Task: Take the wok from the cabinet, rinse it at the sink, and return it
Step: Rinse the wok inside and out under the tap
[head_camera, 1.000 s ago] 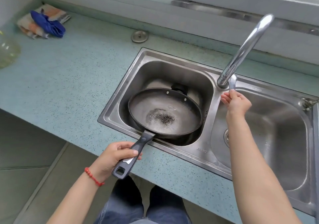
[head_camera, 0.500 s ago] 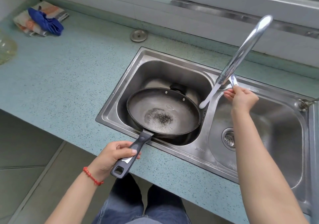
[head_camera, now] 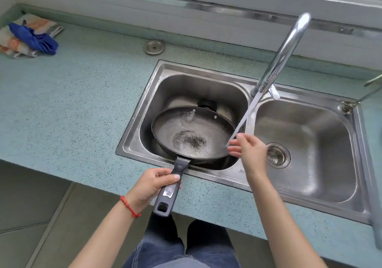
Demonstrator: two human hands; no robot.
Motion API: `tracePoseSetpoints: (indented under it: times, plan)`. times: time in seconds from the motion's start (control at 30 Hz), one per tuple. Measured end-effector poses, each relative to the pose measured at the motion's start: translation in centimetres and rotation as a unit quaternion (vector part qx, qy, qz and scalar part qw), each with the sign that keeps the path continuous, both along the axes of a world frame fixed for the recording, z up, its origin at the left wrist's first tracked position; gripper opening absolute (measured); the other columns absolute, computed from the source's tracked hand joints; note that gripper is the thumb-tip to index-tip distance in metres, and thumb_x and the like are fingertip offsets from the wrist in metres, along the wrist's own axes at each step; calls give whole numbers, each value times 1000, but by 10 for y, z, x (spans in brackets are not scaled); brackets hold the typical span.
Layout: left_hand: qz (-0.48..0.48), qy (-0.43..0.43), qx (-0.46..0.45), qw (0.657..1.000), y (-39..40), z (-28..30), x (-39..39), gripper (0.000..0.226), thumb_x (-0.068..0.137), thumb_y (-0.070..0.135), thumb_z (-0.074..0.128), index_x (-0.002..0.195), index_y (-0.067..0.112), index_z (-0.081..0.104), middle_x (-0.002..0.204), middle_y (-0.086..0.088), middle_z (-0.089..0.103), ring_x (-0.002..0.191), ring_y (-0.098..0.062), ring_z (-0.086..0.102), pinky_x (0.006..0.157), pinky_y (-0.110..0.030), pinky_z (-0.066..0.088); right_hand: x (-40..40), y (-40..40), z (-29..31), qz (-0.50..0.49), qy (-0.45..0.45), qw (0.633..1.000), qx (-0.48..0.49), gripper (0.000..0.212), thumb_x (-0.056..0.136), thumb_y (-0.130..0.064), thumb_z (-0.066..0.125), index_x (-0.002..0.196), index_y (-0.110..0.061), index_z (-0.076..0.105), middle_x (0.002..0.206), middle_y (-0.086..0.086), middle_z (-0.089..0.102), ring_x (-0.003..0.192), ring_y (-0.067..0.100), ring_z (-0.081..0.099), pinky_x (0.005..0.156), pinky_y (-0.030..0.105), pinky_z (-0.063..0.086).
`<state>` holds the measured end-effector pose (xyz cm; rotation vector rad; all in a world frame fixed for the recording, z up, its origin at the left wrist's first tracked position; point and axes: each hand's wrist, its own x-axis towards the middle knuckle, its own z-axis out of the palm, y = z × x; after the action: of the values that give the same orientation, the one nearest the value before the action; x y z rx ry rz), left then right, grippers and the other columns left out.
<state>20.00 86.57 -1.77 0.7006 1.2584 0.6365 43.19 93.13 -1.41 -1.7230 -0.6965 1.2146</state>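
My left hand (head_camera: 154, 185) gripped the grey plastic handle of the round black metal wok (head_camera: 192, 135), which sat tilted in the left basin of the double stainless steel sink (head_camera: 206, 172). My right hand (head_camera: 248, 150) was open with relaxed fingers at the wok's right rim, in the thin stream from the curved chrome faucet (head_camera: 283, 55). I judged that 1 good rinse needed the wok shifted right under the stream, then swirled slowly with a firm grip.
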Motion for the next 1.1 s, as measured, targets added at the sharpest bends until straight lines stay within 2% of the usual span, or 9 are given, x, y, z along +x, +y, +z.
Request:
tracePoseSetpoints:
  times: [0.17, 0.27, 0.37, 0.43, 0.57, 0.67, 0.9, 0.97, 1.1]
  plan:
    - [-49, -12, -3, 999, 11, -16, -11, 51, 52, 38, 73, 83, -2, 66, 78, -16, 63, 70, -20, 61, 65, -22, 52, -81, -81, 10, 106, -23, 991, -82, 13, 85, -29, 62, 82, -16, 63, 72, 5, 68, 58, 14, 64, 60, 27, 52]
    - [-80, -47, -16, 996, 17, -21, -15, 31, 53, 37, 73, 66, 10, 67, 63, -4, 65, 61, -14, 63, 60, -21, 51, -113, -96, 16, 139, 9, 982, -129, 21, 83, -34, 63, 78, -14, 65, 64, -3, 64, 53, 3, 59, 55, 20, 49]
    - [-105, -86, -32, 990, 21, -22, -14, 21, 66, 24, 68, 47, 15, 63, 46, 4, 58, 47, -6, 58, 49, -15, 46, -131, -94, 23, 136, 55, 977, -156, 26, 79, -34, 64, 62, -15, 58, 59, -1, 56, 53, 9, 53, 54, 18, 43]
    - [-119, -107, -50, 986, 24, -20, -12, 21, 74, 18, 65, 55, 12, 62, 40, 4, 54, 37, -6, 52, 40, -15, 41, -141, -91, 26, 111, 104, 975, -165, 21, 77, -30, 63, 66, -13, 60, 64, 8, 60, 57, 19, 60, 59, 29, 47]
    - [-125, -134, -90, 979, 25, -17, -13, 22, 88, 12, 46, 86, -8, 55, 30, -1, 48, 22, -10, 41, 28, -14, 32, -151, -86, 28, 61, 146, 972, -174, 17, 86, -12, 56, 94, 3, 59, 51, 6, 58, 40, 19, 61, 41, 23, 48]
    - [-104, -142, -82, 981, 23, -20, -12, 35, 81, 13, 52, 99, -17, 55, 39, -4, 56, 22, -10, 41, 28, -14, 32, -151, -89, 29, 65, 119, 979, -149, 6, 84, -7, 57, 84, -2, 58, 53, 7, 56, 38, 16, 57, 41, 23, 46]
    - [-63, -146, -50, 986, 14, -20, -10, 46, 70, 12, 70, 99, -17, 50, 85, -24, 54, 35, -12, 53, 35, -17, 40, -147, -99, 36, 75, 113, 984, -119, 15, 84, -4, 55, 69, -2, 57, 51, 9, 56, 36, 19, 56, 41, 25, 46]
    - [-57, -153, -44, 986, 9, -19, -8, 45, 65, 14, 69, 98, -10, 51, 83, -25, 53, 45, -14, 60, 40, -19, 44, -144, -108, 40, 86, 105, 985, -109, 15, 84, -4, 56, 69, -2, 56, 53, 10, 56, 36, 20, 55, 40, 25, 45]
    - [-55, -173, -31, 983, -8, -15, -3, 43, 66, 5, 68, 97, -21, 54, 64, -15, 65, 46, -14, 62, 40, -17, 45, -136, -125, 44, 112, 103, 985, -86, 10, 84, -3, 55, 74, -2, 56, 51, 7, 57, 36, 19, 55, 40, 25, 45]
